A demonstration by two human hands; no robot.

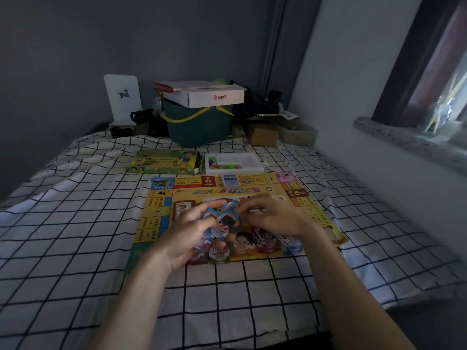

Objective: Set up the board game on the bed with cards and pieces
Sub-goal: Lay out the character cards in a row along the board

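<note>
Board: the yellow game board lies flat on the checked bed sheet, and everything below is placed from it.
Left hand: the left hand is over the near middle of the board, fingers curled round a small fan of blue picture cards.
Right hand: the right hand is over the board just right of the left hand, fingertips pinching the top edge of the same cards.
Card piles: several piles of paper notes lie in a row along the board's near edge.
Single deck: a small blue deck sits on the board's far edge.
Game box: the green game box lies just beyond the board's far left corner.
Tray: a white tray with coloured pieces sits just beyond the far edge, right of the box.
Basket: a dark green basket stands well beyond the board, by the wall.
</note>
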